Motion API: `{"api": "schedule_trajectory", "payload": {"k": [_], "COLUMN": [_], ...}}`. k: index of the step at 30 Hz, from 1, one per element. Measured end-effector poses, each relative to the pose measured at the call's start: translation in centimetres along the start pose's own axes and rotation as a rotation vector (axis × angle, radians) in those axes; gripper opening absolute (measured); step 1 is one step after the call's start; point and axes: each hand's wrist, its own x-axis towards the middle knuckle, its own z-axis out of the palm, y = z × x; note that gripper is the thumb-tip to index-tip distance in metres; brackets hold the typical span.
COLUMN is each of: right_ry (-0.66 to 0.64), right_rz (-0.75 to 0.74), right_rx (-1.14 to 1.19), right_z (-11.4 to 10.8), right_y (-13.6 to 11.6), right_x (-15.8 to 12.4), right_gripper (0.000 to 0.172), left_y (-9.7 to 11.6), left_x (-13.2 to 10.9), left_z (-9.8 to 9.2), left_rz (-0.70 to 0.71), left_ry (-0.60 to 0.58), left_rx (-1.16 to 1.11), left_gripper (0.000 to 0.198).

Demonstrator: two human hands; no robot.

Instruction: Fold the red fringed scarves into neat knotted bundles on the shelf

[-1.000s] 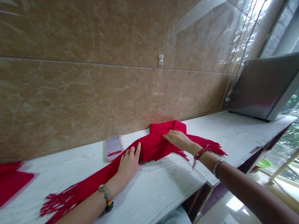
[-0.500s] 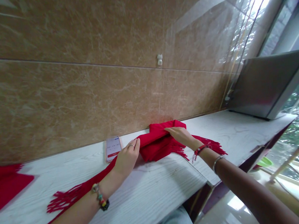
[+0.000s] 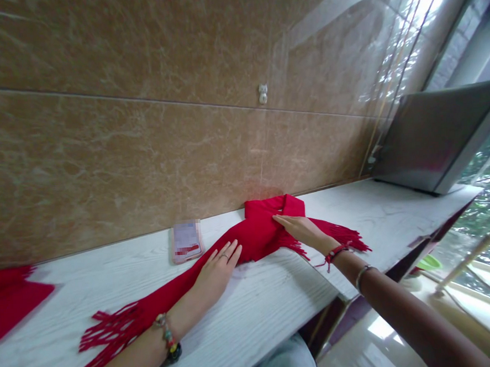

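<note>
By the back edge of the white wood-grain counter (image 3: pixel 268 293), a flat phone (image 3: pixel 186 241) lies beside your soft red scarf (image 3: pixel 254 238). Another red cloth (image 3: pixel 15 300) lies leftward; a grey box (image 3: pixel 429 139) stands rightward. The fringed scarf slants from front left to its folds near the back edge. Your left hand (image 3: pixel 217 271) lies flat on it; your right hand (image 3: pixel 304 231) touches the folds, its grip unclear.

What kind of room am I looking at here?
Possibly a kitchen or utility room, though I can't be certain: a white wood-grain counter runs along a glossy brown tiled wall, with a grey boxy unit, perhaps an appliance, at the far right.
</note>
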Motion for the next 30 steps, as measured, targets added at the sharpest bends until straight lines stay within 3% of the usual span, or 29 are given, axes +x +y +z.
{"api": "schedule_trajectory", "payload": {"k": [5,9,12,15,18,21,25,30], "right_ry": [-0.087,-0.044,0.036,0.033,-0.082,-0.205,-0.197,-0.229], "right_rz": [0.079,0.035,0.0,-0.002,-0.007,-0.125,-0.216,-0.225], "right_rx": [-0.036,0.109,0.266,0.284,0.154,0.019,-0.073,-0.096], "right_z": [-0.1,-1.5,-3.8,-4.9,-3.6,-1.1,1.0,1.4], "right_y": [-0.7,-1.1,-2.3,-4.8,-7.0,-7.5,-6.4,-6.3], "right_x": [-0.6,-0.4,1.8,4.8,6.6,6.4,5.4,5.6], "right_gripper": [0.056,0.062,0.063,0.05,0.043,0.034,0.031,0.033], "left_y": [-0.1,-0.5,-0.5,-0.2,-0.4,-1.8,-4.9,-8.7], "left_x": [-0.9,-1.9,-2.3,-2.4,-3.2,-5.0,-8.5,-13.0], "left_z": [-0.1,0.4,0.0,-0.7,-1.1,-1.2,-1.3,-1.5], "left_rz": [-0.054,-0.103,-0.121,-0.162,-0.178,-0.149,-0.053,0.006], "left_ry": [-0.071,-0.078,-0.156,-0.219,-0.235,-0.304,-0.33,-0.303], "left_rx": [-0.072,-0.194,-0.348,-0.431,-0.427,-0.372,-0.302,-0.302], "left_gripper": [0.071,0.07,0.063,0.066,0.065,0.061,0.055,0.05]}}
